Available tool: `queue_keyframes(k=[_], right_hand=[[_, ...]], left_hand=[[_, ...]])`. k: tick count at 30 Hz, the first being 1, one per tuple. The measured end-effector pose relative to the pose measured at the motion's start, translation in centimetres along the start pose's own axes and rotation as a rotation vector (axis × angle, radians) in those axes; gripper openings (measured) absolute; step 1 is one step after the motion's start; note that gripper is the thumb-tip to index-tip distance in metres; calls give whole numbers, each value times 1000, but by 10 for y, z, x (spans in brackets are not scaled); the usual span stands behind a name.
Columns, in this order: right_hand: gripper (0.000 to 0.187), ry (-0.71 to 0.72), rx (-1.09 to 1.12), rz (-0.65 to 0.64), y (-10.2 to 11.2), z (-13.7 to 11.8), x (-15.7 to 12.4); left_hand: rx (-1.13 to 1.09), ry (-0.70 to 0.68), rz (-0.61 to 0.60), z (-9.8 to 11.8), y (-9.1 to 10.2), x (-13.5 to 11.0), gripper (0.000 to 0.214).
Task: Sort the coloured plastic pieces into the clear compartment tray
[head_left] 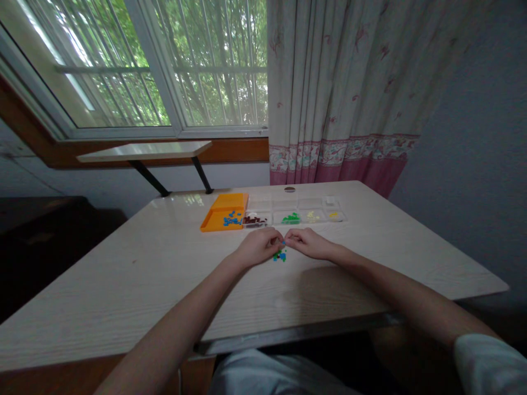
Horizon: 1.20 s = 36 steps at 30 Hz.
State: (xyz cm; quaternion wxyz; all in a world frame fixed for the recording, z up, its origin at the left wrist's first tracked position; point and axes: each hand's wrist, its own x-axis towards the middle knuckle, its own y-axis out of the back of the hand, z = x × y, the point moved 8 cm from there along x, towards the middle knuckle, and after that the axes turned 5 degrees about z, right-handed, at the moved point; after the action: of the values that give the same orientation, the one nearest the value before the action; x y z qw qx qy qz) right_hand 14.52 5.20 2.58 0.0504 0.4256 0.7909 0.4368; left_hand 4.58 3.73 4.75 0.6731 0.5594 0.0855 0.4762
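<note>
My left hand (pixel 260 246) and my right hand (pixel 309 243) meet fingertip to fingertip just above the table (pixel 164 285). Both have their fingers curled into a pinch. A tiny blue piece (pixel 284 242) shows between them, at the right fingertips. What the left fingers grip, if anything, is too small to make out. Right below lies a little cluster of blue and green pieces (pixel 280 256), with a dark bit among them, close to the left fingers. Whether these pieces are joined or loose cannot be told.
Behind my hands, an orange tray (pixel 206 222) holds blue pieces. Beside it, an open clear compartment box (pixel 276 215) holds brown pieces (pixel 254 219), green pieces (pixel 291 218), pale yellow pieces (pixel 313 217) and yellow pieces (pixel 333 215). A raised shelf (pixel 144 150) stands at the back left.
</note>
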Motion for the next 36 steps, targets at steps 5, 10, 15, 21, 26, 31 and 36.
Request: queue_keyframes(k=[5,10,15,21,26,31,36], right_hand=[[27,7,54,14,1,-2,0],[29,-5,73,9,1,-2,0],[30,9,49,30,5,-3,1],[26,25,-133,-21,6,0,-2],[20,26,-238,-95,-3,3,-2],[20,19,-277,-110,-6,1,-1],[23,21,-296,-97,-5,0,-2]], left_hand=[[-62,5,50,-1,2,1,16],[-93,10,53,0,2,2,14],[-103,4,78,2,9,3,12],[-97,6,355,1,42,2,15],[-119,-11,552,3,60,-4,14],[-130,9,621,1,64,-9,17],[-114,10,661,1,66,-11,17]])
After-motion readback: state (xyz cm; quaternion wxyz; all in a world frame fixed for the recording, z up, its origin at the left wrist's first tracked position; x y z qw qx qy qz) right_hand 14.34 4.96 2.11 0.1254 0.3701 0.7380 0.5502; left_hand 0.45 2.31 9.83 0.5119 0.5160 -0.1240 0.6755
